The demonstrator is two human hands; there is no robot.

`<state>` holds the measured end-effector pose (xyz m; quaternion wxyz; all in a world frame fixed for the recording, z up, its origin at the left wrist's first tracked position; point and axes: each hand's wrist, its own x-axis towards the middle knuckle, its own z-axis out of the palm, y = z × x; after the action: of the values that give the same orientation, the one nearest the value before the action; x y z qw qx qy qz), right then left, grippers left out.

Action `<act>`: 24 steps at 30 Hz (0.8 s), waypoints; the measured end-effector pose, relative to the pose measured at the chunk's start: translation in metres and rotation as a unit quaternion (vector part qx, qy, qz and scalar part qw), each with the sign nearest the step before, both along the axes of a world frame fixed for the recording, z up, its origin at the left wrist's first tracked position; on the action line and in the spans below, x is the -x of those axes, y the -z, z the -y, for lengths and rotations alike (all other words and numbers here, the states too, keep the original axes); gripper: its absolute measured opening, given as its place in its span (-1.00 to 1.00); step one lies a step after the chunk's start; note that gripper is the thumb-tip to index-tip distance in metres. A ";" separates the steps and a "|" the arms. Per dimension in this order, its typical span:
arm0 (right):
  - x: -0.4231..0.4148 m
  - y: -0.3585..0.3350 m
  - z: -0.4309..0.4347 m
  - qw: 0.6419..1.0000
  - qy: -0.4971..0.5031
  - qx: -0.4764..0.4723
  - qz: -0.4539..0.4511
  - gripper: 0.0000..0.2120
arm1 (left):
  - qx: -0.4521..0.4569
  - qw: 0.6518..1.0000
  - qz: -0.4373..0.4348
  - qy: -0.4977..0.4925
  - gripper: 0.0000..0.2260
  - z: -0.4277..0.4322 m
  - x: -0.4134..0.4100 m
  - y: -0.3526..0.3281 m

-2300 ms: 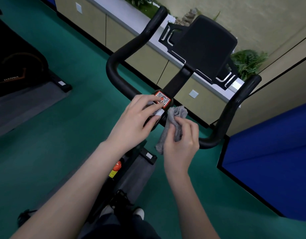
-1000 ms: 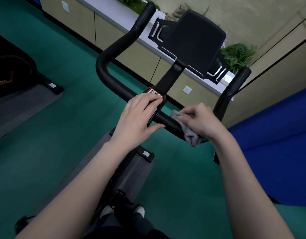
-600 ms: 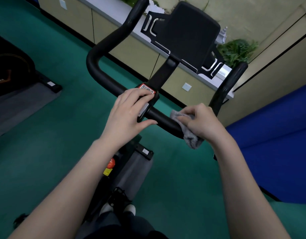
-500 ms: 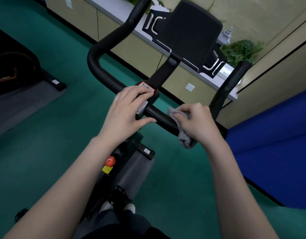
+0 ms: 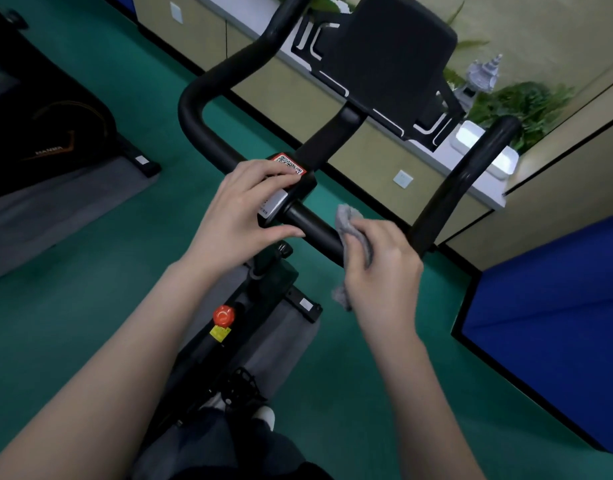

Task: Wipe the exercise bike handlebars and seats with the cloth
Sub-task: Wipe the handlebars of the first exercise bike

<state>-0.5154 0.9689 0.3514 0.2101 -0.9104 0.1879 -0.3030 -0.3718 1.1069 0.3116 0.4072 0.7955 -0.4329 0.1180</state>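
My left hand (image 5: 242, 209) rests on the middle clamp (image 5: 303, 187) of the handlebar (image 5: 313, 227), the fingers almost straight and laid over it, touching the red sticker (image 5: 289, 163); the thumb points to the right under the bar; my right hand (image 5: 381, 271) has its fingers curled around the grey cloth (image 5: 350, 221) and holds it against the bar near the right bend (one end hangs below my palm).

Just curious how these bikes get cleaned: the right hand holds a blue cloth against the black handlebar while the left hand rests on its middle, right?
Not quite: the head view shows the cloth is grey, not blue. The right hand does hold it against the black handlebar, and the left hand rests on its middle.
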 end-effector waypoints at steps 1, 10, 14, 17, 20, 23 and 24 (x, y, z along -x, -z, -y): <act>0.005 0.005 0.000 0.999 0.016 0.001 0.028 -0.86 | 0.001 1.000 0.001 0.000 -0.40 0.000 0.000 0.001; 0.043 0.036 -0.060 0.970 0.100 -0.147 0.164 -0.83 | -0.018 0.999 0.022 0.030 -0.44 -0.006 -0.003 0.000; 0.037 0.058 -0.103 0.922 0.148 -0.330 0.135 -0.95 | -0.021 0.997 0.019 0.068 -0.47 -0.011 -0.008 -0.001; 0.014 0.070 -0.111 0.859 0.186 -0.456 0.137 -0.87 | -0.019 0.996 0.025 0.082 -0.50 -0.013 -0.010 -0.001; -0.019 0.068 -0.107 0.797 0.197 -0.545 0.172 -0.88 | -0.017 0.995 0.025 0.096 -0.53 -0.015 -0.013 -0.001; -0.049 0.057 -0.104 0.751 0.186 -0.599 0.208 -0.88 | -0.020 0.992 0.016 0.120 -0.56 -0.017 -0.018 -0.003; -0.055 0.054 -0.104 0.733 0.178 -0.618 0.221 -0.87 | -0.022 0.991 0.013 0.130 -0.56 -0.019 -0.021 -0.004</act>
<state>-0.4602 1.0727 0.2975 0.7040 -0.4375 0.4406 -0.3448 -0.3512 1.1256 0.3152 0.3958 0.7397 -0.5403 0.0653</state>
